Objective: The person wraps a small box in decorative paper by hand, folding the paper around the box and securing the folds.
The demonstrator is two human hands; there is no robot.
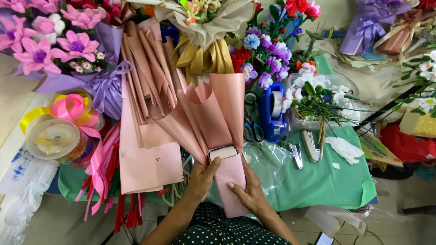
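Nearest the camera, a dark dotted garment (pixel 213 229) fills the bottom edge, above a pale tiled floor (pixel 54 222). Just past it, a green cloth (pixel 318 181) covers a low work surface crowded with craft goods. The left hand (pixel 202 179) and right hand (pixel 247 193) both close around the narrow lower end of a pink paper wrap (pixel 215 118), fingers curled on either side. The wrap is matte salmon pink, folded in pleated layers that fan upward into points, and a stapler (pixel 222 152) sits across its waist. It stands at the centre, over the cloth's near edge. Beside it lie flat pink paper sheets (pixel 145 159), staplers (pixel 309 145) and scissors (pixel 252 129). Farther back stand a blue tape dispenser (pixel 272 113), ribbon spools (pixel 59 131) and bouquets of artificial flowers (pixel 59 41).
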